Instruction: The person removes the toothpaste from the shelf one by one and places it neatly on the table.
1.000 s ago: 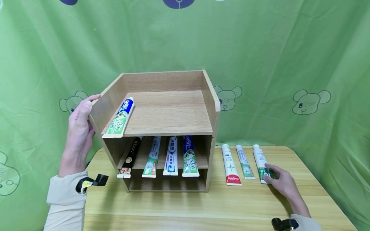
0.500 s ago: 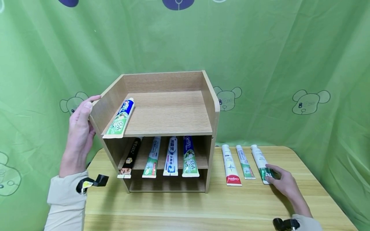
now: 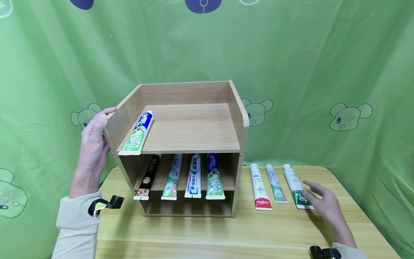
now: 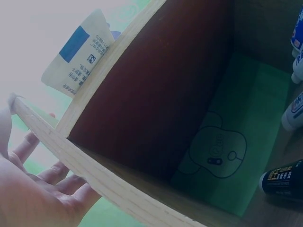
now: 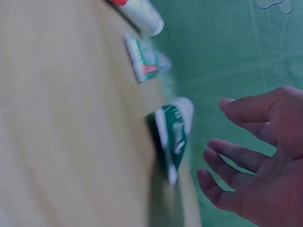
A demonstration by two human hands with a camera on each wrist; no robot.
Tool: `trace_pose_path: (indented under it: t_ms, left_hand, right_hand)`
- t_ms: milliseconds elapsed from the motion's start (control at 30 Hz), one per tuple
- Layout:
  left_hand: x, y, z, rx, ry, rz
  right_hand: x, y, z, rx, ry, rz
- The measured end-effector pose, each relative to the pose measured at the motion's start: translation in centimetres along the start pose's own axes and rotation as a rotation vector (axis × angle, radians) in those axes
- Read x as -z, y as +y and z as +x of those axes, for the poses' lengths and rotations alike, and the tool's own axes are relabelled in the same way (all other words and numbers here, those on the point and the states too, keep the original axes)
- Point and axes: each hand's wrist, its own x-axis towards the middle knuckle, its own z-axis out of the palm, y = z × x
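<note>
With my left hand [image 3: 93, 149] I grip the left side panel of a wooden desktop shelf [image 3: 191, 135], thumb at its front edge. The same hand [image 4: 38, 189] shows at that edge in the left wrist view. A blue, white and green toothpaste tube [image 3: 137, 133] lies on the top board, by my left hand. My right hand [image 3: 326, 205] hovers beside a white and green toothpaste tube [image 3: 294, 187] on the table. In the right wrist view a gap separates the fingers [image 5: 236, 153] from that tube [image 5: 175, 135], and they are loosely bent.
On the middle shelf lie a black tube [image 3: 149, 176] and several other toothpaste tubes, ends jutting out. Right of the shelf, a red-ended Colgate tube [image 3: 260, 187] and a smaller green and white tube [image 3: 276, 183] lie on the wooden table [image 3: 207, 233]. A green curtain [image 3: 291, 72] hangs behind.
The white and green tube's cap end first swung left; the tube then shifted slightly right. My right hand has let go and drawn off rightward. My left hand keeps its hold on the shelf.
</note>
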Motion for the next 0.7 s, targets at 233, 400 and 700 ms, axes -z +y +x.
trace_pose_path:
  t_ms: [233, 400, 700]
  left_hand:
    - [0.0, 0.0, 0.0, 0.001, 0.010, 0.006]
    - [0.0, 0.0, 0.1, -0.008, 0.007, 0.008]
    - [0.0, 0.1, 0.0, -0.006, 0.002, 0.020]
  right_hand:
    - [0.8, -2.2, -0.4, 0.120, 0.052, 0.025]
    - [1.3, -4.1, -0.7, 0.240, 0.085, 0.096]
    - [1.9, -7.9, -2.2, 0.329, 0.080, 0.171]
